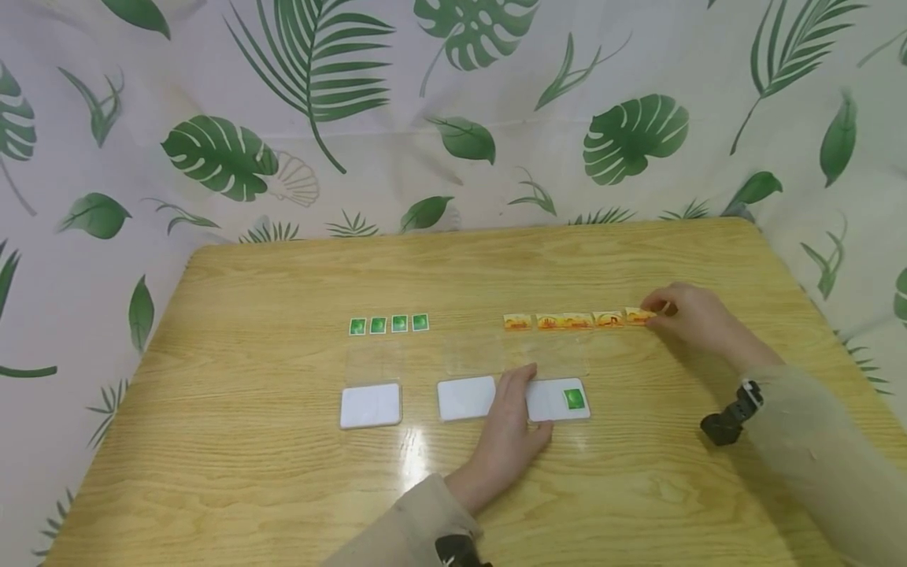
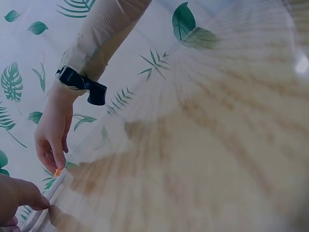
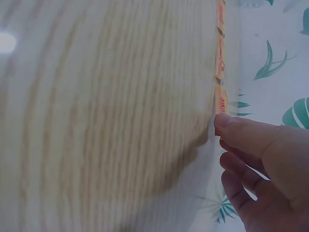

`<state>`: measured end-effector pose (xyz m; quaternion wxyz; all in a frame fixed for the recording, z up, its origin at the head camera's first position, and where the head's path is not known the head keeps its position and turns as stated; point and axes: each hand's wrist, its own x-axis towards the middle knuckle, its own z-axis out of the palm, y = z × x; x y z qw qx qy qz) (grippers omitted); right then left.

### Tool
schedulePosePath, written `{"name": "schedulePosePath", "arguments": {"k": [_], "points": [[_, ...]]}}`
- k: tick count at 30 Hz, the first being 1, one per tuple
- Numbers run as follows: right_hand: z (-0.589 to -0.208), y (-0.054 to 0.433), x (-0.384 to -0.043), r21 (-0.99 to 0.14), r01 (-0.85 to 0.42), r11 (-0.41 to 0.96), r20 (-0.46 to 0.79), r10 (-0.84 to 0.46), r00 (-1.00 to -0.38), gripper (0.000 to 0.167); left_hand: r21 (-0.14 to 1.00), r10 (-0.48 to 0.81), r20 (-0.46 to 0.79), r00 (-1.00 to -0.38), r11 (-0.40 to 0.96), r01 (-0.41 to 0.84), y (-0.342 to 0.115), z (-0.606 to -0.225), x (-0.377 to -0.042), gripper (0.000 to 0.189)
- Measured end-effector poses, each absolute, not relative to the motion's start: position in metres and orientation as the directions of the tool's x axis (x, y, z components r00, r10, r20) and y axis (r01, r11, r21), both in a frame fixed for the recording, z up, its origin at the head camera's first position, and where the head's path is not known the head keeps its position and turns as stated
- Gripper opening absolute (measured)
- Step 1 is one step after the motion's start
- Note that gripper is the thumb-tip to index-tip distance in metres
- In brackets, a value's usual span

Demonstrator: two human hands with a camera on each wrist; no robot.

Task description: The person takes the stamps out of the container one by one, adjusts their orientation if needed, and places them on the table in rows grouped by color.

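The rightmost orange tile [image 1: 638,316] lies at the right end of a row of 5 orange tiles [image 1: 577,320] whose long axis runs left to right across the wooden table [image 1: 283,480]. It is touched by the fingertips of the right hand [image 1: 690,319], which sits just to its right and is by far the nearer hand; the fingers are curled and appear to pinch the tile's edge. The tile is small, square, orange and yellow, with a picture too small to make out. The left hand [image 1: 512,421] is laid flat, fingers straight, on a clear plastic card holder [image 1: 468,398] bearing 1 green tile [image 1: 575,398]. Further left, 4 green tiles [image 1: 389,324] are seen in a row, with a smaller holder [image 1: 370,405] below them.
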<state>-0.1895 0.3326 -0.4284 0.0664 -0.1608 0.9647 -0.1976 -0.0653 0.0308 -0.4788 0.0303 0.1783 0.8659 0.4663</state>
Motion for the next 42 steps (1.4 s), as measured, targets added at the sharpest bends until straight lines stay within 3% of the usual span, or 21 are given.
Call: {"name": "schedulePosePath", "arguments": {"k": [7,20,42], "points": [[-0.432,0.333,-0.192,-0.399,-0.304,0.865,-0.052,-0.352,-0.935,0.012,0.808,0.336,0.128,-0.933,0.510,0.294,0.030,-0.478,-0.066,0.073],[-0.434,0.331,-0.190,-0.370,-0.374,0.850,-0.011,-0.407,-0.913,0.014,0.809,0.330,0.128,-0.935,0.511,0.291,0.029,-0.479,-0.066,0.073],[-0.433,0.318,-0.187,-0.369,-0.285,0.885,-0.038,-0.321,-0.946,0.005,0.819,0.337,0.117,-0.934,0.499,0.282,0.030,-0.478,-0.066,0.074]]}}
